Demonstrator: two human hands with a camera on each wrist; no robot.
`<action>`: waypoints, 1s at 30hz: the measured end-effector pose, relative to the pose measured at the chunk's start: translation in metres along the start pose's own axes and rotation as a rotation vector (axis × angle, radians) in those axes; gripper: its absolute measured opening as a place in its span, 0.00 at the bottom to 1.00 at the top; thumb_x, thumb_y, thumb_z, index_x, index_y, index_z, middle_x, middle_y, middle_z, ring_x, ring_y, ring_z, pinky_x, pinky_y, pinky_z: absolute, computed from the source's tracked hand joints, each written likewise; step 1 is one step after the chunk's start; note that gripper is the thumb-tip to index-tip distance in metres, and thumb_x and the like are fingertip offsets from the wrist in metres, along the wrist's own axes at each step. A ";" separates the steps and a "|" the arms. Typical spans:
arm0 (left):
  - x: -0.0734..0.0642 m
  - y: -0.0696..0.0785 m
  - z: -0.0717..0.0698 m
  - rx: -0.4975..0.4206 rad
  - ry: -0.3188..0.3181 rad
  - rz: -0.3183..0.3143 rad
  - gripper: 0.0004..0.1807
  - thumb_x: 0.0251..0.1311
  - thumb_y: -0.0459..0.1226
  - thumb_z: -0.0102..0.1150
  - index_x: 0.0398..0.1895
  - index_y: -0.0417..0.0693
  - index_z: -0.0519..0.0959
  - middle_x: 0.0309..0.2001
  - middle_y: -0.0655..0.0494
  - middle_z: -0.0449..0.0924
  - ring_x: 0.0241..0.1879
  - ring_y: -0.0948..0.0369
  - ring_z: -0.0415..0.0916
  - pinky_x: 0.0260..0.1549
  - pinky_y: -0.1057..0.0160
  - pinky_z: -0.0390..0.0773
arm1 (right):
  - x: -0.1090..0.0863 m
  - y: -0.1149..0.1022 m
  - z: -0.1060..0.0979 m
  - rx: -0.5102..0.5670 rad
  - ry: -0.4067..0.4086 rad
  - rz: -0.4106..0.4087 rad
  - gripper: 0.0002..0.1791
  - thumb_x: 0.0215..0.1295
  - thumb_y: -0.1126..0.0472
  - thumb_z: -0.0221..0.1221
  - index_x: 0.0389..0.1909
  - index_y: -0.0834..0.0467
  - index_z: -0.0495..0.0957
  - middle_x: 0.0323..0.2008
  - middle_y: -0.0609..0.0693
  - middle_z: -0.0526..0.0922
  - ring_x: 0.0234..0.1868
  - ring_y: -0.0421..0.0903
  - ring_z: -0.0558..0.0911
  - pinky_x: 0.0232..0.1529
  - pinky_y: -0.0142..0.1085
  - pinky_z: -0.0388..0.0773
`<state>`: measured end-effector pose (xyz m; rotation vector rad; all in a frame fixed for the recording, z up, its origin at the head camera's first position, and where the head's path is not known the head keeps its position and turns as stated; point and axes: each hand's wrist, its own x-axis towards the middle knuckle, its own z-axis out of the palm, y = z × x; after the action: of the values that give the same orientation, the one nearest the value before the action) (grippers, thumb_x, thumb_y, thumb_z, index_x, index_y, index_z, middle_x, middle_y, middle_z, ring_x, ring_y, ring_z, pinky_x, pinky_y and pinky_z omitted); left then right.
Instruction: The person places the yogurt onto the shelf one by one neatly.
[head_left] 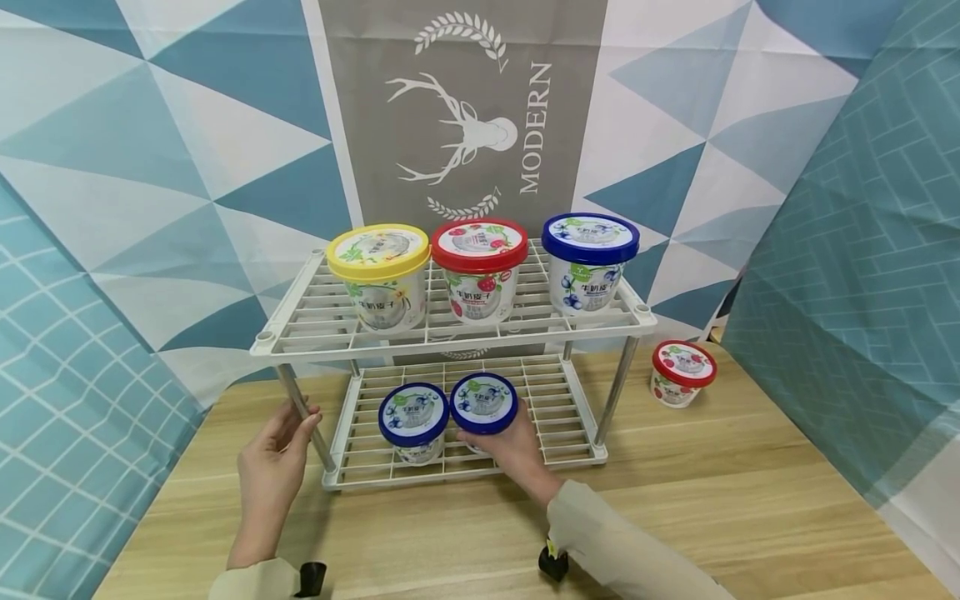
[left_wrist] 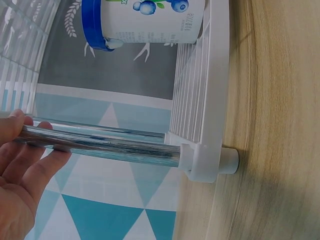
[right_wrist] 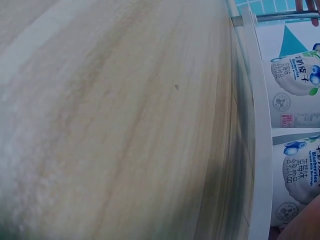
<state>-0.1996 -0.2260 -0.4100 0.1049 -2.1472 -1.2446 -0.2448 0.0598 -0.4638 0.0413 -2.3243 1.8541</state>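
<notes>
A white two-tier rack (head_left: 457, 340) with metal posts stands on the table. My left hand (head_left: 276, 458) grips its front left post (left_wrist: 100, 145), thumb on one side and fingers on the other. On the lower shelf, my right hand (head_left: 517, 450) holds a blue-lidded blueberry tub (head_left: 483, 403) from its right side. Just left of that tub, and close against it, stands another blue-lidded tub (head_left: 414, 414). In the right wrist view both tubs show their printed sides, and part of my right hand (right_wrist: 302, 222) shows at the lower right corner.
The upper shelf carries a yellow-lidded tub (head_left: 381, 275), a red-lidded tub (head_left: 480, 267) and a blue-lidded tub (head_left: 588, 260). A smaller red-lidded tub (head_left: 682, 372) stands on the wooden table (head_left: 720, 500) right of the rack. Patterned cloth (head_left: 225, 167) hangs behind.
</notes>
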 end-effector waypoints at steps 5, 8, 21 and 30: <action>0.000 0.000 0.000 0.005 -0.002 -0.003 0.15 0.59 0.35 0.61 0.50 0.47 0.80 0.36 0.77 0.79 0.34 0.90 0.72 0.35 0.89 0.71 | 0.000 0.001 0.000 0.004 -0.013 -0.032 0.56 0.34 0.55 0.78 0.65 0.55 0.56 0.59 0.56 0.71 0.61 0.55 0.71 0.64 0.51 0.65; 0.000 0.000 0.000 0.000 0.000 -0.002 0.15 0.58 0.34 0.61 0.50 0.47 0.80 0.36 0.78 0.79 0.34 0.90 0.72 0.35 0.88 0.71 | 0.000 0.002 0.000 0.009 -0.017 -0.044 0.56 0.34 0.55 0.78 0.65 0.54 0.56 0.58 0.55 0.71 0.60 0.55 0.71 0.64 0.50 0.66; 0.001 0.000 0.000 -0.003 0.008 0.014 0.15 0.58 0.33 0.61 0.50 0.46 0.80 0.36 0.76 0.80 0.34 0.89 0.72 0.36 0.89 0.70 | 0.001 0.004 -0.004 0.043 -0.059 -0.075 0.55 0.33 0.54 0.78 0.65 0.51 0.57 0.59 0.53 0.71 0.61 0.53 0.71 0.65 0.50 0.64; 0.001 0.001 0.000 -0.007 -0.001 0.003 0.15 0.58 0.35 0.61 0.50 0.47 0.80 0.37 0.72 0.81 0.34 0.89 0.72 0.36 0.88 0.71 | -0.002 0.005 -0.013 -0.041 -0.091 -0.014 0.52 0.38 0.53 0.76 0.64 0.60 0.58 0.56 0.57 0.72 0.59 0.55 0.71 0.62 0.51 0.69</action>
<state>-0.2001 -0.2259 -0.4086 0.0980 -2.1428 -1.2501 -0.2417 0.0739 -0.4663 0.1393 -2.4147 1.8334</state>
